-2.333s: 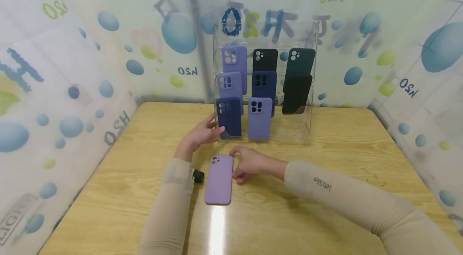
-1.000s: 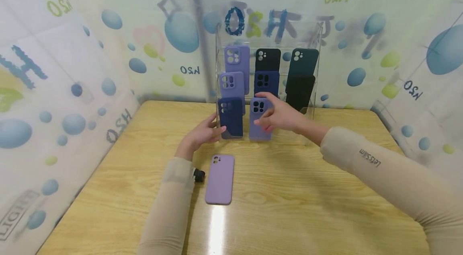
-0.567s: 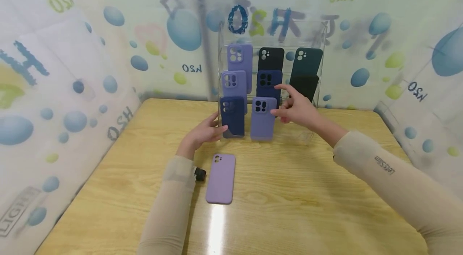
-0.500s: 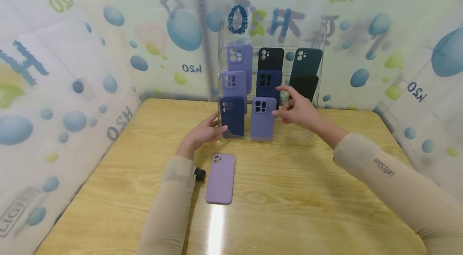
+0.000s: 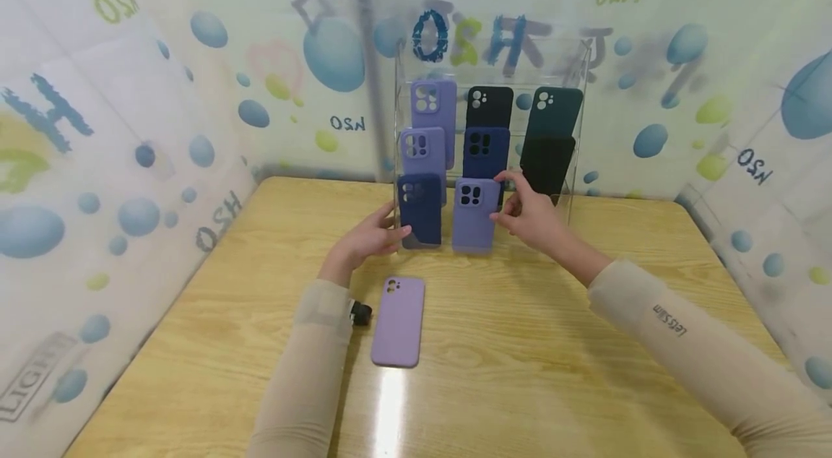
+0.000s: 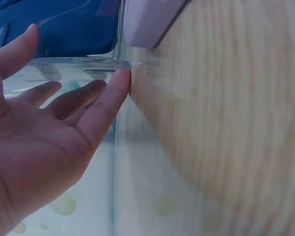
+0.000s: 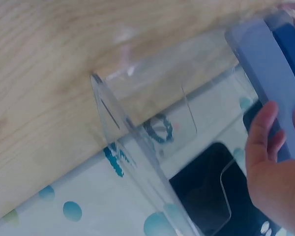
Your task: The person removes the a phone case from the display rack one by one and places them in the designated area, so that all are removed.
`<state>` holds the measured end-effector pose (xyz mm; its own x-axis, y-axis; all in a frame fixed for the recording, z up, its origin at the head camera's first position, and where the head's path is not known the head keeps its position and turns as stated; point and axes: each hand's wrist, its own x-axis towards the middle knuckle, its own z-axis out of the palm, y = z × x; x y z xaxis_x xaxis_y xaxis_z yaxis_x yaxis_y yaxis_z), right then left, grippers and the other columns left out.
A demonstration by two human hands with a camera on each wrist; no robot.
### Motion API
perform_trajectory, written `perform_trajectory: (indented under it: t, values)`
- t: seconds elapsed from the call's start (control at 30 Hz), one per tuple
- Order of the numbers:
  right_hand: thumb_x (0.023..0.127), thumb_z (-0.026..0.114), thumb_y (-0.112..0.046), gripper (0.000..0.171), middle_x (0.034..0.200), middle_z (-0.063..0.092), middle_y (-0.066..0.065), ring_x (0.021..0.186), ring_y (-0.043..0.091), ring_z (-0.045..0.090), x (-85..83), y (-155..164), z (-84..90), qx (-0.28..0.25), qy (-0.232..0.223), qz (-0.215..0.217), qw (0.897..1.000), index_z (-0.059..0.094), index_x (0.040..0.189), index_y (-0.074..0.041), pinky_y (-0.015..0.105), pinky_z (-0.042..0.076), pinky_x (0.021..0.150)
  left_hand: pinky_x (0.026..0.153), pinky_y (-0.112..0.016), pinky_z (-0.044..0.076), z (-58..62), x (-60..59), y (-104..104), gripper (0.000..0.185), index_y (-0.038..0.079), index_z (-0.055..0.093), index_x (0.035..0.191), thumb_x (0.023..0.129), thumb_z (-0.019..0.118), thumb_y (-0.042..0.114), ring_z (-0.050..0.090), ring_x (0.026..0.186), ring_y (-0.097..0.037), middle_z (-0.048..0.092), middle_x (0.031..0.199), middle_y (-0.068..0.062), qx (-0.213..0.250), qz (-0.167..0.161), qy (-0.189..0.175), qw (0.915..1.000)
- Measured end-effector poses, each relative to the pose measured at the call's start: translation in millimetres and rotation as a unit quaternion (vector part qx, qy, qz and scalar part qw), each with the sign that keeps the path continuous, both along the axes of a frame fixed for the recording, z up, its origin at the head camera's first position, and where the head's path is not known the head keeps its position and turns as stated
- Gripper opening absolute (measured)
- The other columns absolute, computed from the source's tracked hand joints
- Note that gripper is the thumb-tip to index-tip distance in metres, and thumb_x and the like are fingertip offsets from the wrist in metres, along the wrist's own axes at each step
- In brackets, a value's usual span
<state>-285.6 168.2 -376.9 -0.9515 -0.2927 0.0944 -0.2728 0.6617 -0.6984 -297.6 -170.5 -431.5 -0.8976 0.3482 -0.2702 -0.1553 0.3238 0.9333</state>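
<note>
A clear acrylic display stand [image 5: 564,227] holds several phone cases in three columns. My left hand [image 5: 370,238] lies open against its left front corner, fingertips [image 6: 119,78] touching the acrylic edge [image 6: 78,63] beside a dark blue case [image 5: 421,212]. My right hand [image 5: 529,216] reaches in from the right. Its thumb and fingers pinch the upper right edge of the lilac case [image 5: 473,223] in the bottom middle slot, and the thumb [image 7: 263,130] lies on that case [image 7: 260,64]. A second lilac case [image 5: 398,321] lies flat on the table by my left forearm.
The wooden table [image 5: 552,357] is walled on three sides by a bubble-print backdrop [image 5: 130,118]. The stand's bottom right slot [image 7: 152,98] holds nothing; black and dark green cases [image 5: 549,154] sit above it. A small black device [image 5: 359,313] is on my left wrist.
My right hand left the lilac case on the table, rose to the stand, swept right, and now pinches the bottom middle lilac case. The left hand has stayed on the stand.
</note>
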Motion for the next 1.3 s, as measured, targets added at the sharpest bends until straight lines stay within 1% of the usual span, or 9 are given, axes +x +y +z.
perform_trajectory:
  t: [0.13, 0.27, 0.4, 0.53, 0.6, 0.8, 1.0, 1.13, 1.3]
  values:
    - [0.101, 0.074, -0.015, 0.073, 0.116, 0.069, 0.02, 0.094, 0.037, 0.076, 4.8, -5.4, -9.9, -0.016, 0.001, 0.011, 1.0, 0.029, 0.159, -0.024, 0.034, 0.064, 0.065, 0.122, -0.048, 0.047, -2.4, -0.5, -0.2, 0.088, 0.027, 0.003, 0.174, 0.109, 0.062, 0.027, 0.042, 0.156, -0.037, 0.016, 0.179, -0.018, 0.003, -0.004, -0.003, 1.0]
    - [0.1, 0.075, -0.011, 0.084, 0.125, 0.072, 0.024, 0.096, 0.041, 0.078, 8.5, -8.7, -18.4, -0.024, 0.001, 0.014, 1.0, 0.022, 0.163, -0.029, 0.036, 0.065, 0.062, 0.122, -0.048, 0.047, -3.7, -1.7, -0.5, 0.088, 0.029, 0.003, 0.173, 0.109, 0.063, 0.029, 0.044, 0.155, -0.037, 0.016, 0.179, -0.018, 0.003, -0.006, 0.0, 1.0]
    - [0.099, 0.075, -0.006, 0.092, 0.122, 0.075, 0.026, 0.091, 0.039, 0.079, 9.6, -11.5, -26.0, -0.035, 0.009, 0.021, 0.999, 0.018, 0.167, -0.033, 0.034, 0.064, 0.059, 0.123, -0.048, 0.046, -3.2, -2.2, -1.9, 0.088, 0.03, 0.003, 0.173, 0.109, 0.063, 0.029, 0.042, 0.156, -0.037, 0.016, 0.179, -0.018, 0.008, -0.005, -0.001, 1.0]
    - [0.1, 0.071, 0.001, 0.092, 0.113, 0.076, 0.028, 0.086, 0.038, 0.078, 8.1, -10.4, -33.1, -0.05, 0.042, 0.032, 0.997, 0.019, 0.168, -0.03, 0.034, 0.064, 0.057, 0.124, -0.048, 0.045, -3.1, -2.5, -3.0, 0.088, 0.03, 0.002, 0.173, 0.109, 0.062, 0.028, 0.04, 0.157, -0.037, 0.015, 0.179, -0.017, 0.013, -0.007, -0.002, 0.9999]
    - [0.1, 0.07, 0.003, 0.089, 0.11, 0.077, 0.027, 0.086, 0.038, 0.078, 6.5, -9.0, -36.3, -0.052, 0.066, 0.036, 0.996, 0.021, 0.168, -0.029, 0.036, 0.064, 0.06, 0.124, -0.048, 0.045, -2.6, -2.4, -2.9, 0.087, 0.03, 0.003, 0.173, 0.109, 0.062, 0.028, 0.04, 0.158, -0.037, 0.015, 0.179, -0.017, 0.013, -0.007, -0.001, 0.9999]
    - [0.099, 0.072, 0.001, 0.084, 0.107, 0.079, 0.023, 0.096, 0.036, 0.078, 4.1, -4.9, -43.5, -0.026, 0.144, 0.049, 0.988, 0.026, 0.165, -0.022, 0.048, 0.067, 0.082, 0.124, -0.048, 0.045, -1.0, -2.3, -0.3, 0.087, 0.03, 0.004, 0.173, 0.109, 0.063, 0.028, 0.04, 0.157, -0.037, 0.016, 0.179, -0.016, 0.015, -0.005, -0.005, 0.9999]
    - [0.099, 0.071, 0.002, 0.08, 0.113, 0.078, 0.021, 0.102, 0.037, 0.079, 5.1, -9.0, -37.3, -0.018, 0.183, 0.068, 0.981, 0.033, 0.163, -0.024, 0.049, 0.067, 0.087, 0.121, -0.047, 0.048, 1.0, -1.6, 0.6, 0.087, 0.031, 0.005, 0.173, 0.109, 0.064, 0.028, 0.044, 0.155, -0.035, 0.018, 0.179, -0.015, 0.004, 0.003, -0.007, 1.0]
    - [0.1, 0.069, 0.004, 0.081, 0.109, 0.077, 0.02, 0.1, 0.037, 0.08, 4.1, -12.8, -30.1, -0.015, 0.2, 0.072, 0.977, 0.033, 0.166, -0.025, 0.049, 0.067, 0.086, 0.121, -0.047, 0.048, 0.9, -0.8, -0.5, 0.086, 0.031, 0.006, 0.173, 0.109, 0.063, 0.028, 0.044, 0.155, -0.036, 0.018, 0.179, -0.016, 0.004, 0.004, -0.009, 0.9999]
    - [0.098, 0.07, 0.008, 0.085, 0.107, 0.075, 0.024, 0.099, 0.04, 0.08, 5.9, -13.5, -18.4, -0.048, 0.203, 0.069, 0.975, 0.03, 0.168, -0.021, 0.05, 0.067, 0.084, 0.123, -0.048, 0.046, 0.5, -0.5, -0.6, 0.087, 0.03, 0.006, 0.173, 0.109, 0.064, 0.027, 0.042, 0.156, -0.037, 0.018, 0.179, -0.015, 0.012, 0.001, -0.009, 0.9999]
